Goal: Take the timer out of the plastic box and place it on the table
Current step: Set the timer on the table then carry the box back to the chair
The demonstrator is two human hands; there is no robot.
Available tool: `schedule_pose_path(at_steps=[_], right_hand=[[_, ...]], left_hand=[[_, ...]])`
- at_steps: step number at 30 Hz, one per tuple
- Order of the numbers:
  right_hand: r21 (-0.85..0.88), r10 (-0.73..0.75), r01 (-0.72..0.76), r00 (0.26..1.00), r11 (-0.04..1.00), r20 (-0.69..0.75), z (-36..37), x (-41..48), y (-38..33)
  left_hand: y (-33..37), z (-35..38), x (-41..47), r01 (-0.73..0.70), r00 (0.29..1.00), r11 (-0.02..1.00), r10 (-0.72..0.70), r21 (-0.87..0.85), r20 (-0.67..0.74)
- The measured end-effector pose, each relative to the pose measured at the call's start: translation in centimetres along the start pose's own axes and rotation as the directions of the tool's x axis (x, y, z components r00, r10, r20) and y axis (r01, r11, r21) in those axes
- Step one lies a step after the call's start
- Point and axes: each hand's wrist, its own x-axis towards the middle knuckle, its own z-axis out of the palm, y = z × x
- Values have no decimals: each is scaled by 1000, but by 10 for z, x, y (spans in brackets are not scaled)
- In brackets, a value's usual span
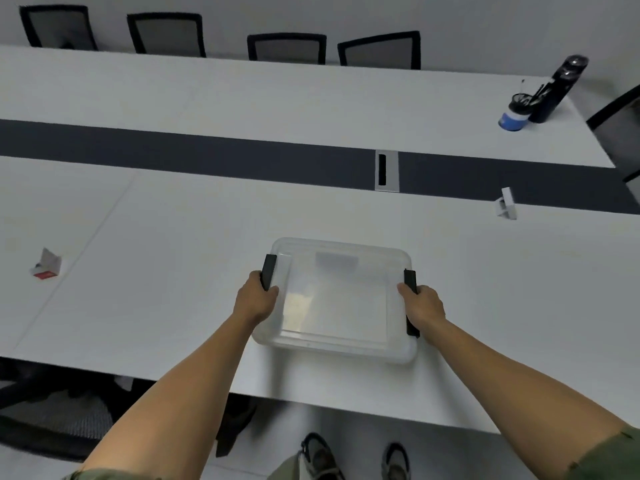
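A clear plastic box (335,299) with its lid on sits on the white counter (156,271) between both hands. The left hand (254,299) has its fingers clamped on the left black latch (268,276); the right hand (423,304) grips the right black latch (411,299). The timer cannot be made out through the cloudy lid.

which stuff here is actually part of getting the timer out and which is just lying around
Part of the job:
- plastic box, lid still on
- black latches, one on each side
- left hand and right hand, each on a latch
- table
The timer cannot be made out.

Just lying about:
- small red-and-white card
- white folded piece
- blue cup and black bottle
- chairs
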Motion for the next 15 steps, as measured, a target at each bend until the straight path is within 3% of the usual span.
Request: schedule_pose_path(at_steps=[5,11,15], right_hand=[[18,-15,16,999,1000,-51,-1,-2,-14],[-72,-180,185,981,980,66,5,-15,-55],[-134,-327,356,925,925,195,24,-42,-80]], left_hand=[[-7,-8,-8,25,998,997,-29,-77,-56],[-19,-40,-51,21,966,995,-45,-96,-256],[-44,-55,-111,81,904,984,-139,-157,-405]])
